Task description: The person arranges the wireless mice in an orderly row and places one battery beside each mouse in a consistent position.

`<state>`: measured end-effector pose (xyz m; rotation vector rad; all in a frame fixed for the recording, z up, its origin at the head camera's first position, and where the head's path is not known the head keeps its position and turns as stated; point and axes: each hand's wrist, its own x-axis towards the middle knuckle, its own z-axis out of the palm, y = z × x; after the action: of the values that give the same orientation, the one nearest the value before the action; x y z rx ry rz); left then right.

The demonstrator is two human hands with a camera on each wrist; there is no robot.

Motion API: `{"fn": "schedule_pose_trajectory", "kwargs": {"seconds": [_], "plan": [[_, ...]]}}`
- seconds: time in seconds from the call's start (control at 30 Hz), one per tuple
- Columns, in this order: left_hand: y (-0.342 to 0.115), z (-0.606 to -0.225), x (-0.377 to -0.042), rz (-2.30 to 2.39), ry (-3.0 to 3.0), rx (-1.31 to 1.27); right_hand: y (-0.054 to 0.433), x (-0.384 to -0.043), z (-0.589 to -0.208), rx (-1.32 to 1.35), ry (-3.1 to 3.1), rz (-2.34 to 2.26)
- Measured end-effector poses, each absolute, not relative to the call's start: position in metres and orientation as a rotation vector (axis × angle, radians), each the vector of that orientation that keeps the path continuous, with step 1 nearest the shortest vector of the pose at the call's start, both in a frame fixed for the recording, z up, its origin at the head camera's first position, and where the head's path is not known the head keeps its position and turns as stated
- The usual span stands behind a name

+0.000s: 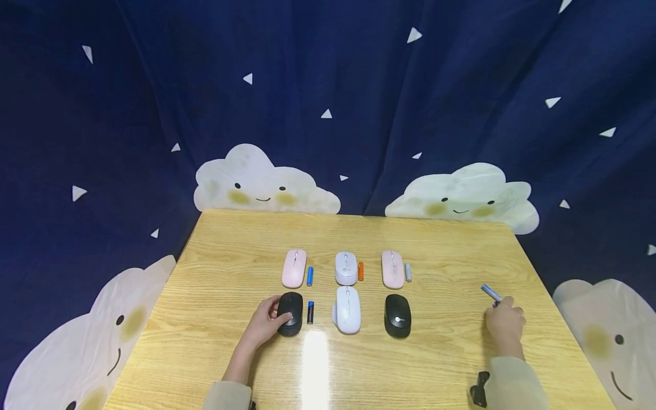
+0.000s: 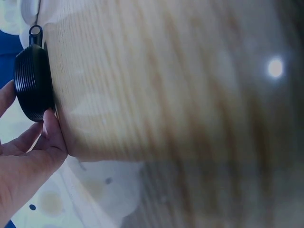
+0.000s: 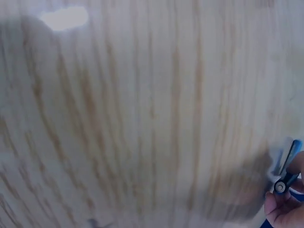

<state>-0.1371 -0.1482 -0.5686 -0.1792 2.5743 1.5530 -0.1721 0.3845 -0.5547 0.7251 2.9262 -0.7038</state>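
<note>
My left hand [image 1: 265,322] grips a black computer mouse [image 1: 292,313] by its sides, thumb on the right and fingers on the left; the left wrist view shows the same mouse [image 2: 33,83] edge-on. Just right of it lies a dark blue battery [image 1: 310,312]. Over at the table's right side, my right hand [image 1: 505,323] pinches a dark battery [image 3: 280,186], its round end facing the right wrist camera. A lighter blue battery [image 1: 491,292] lies just beyond those fingertips, partly hidden in the right wrist view.
In the back row are a pink mouse [image 1: 294,268] with a blue battery [image 1: 310,276], a pale mouse [image 1: 345,268] with an orange battery [image 1: 361,271], and another pink mouse [image 1: 392,269] with a light battery [image 1: 408,272]. White [image 1: 349,310] and black [image 1: 397,315] mice stand in front.
</note>
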Motion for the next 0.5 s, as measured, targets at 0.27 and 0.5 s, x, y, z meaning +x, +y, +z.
{"fn": "schedule_pose_trajectory", "kwargs": {"seconds": [0.27,0.5], "plan": [[-0.148,-0.569,-0.136,1.555,2.568,-0.158,0.355,-0.179,-0.538,0.556,3.032,-0.634],[-0.148,-0.568,-0.137,1.547,2.580,-0.161,0.311,-0.187,-0.522,0.261,3.216,-0.578]]}}
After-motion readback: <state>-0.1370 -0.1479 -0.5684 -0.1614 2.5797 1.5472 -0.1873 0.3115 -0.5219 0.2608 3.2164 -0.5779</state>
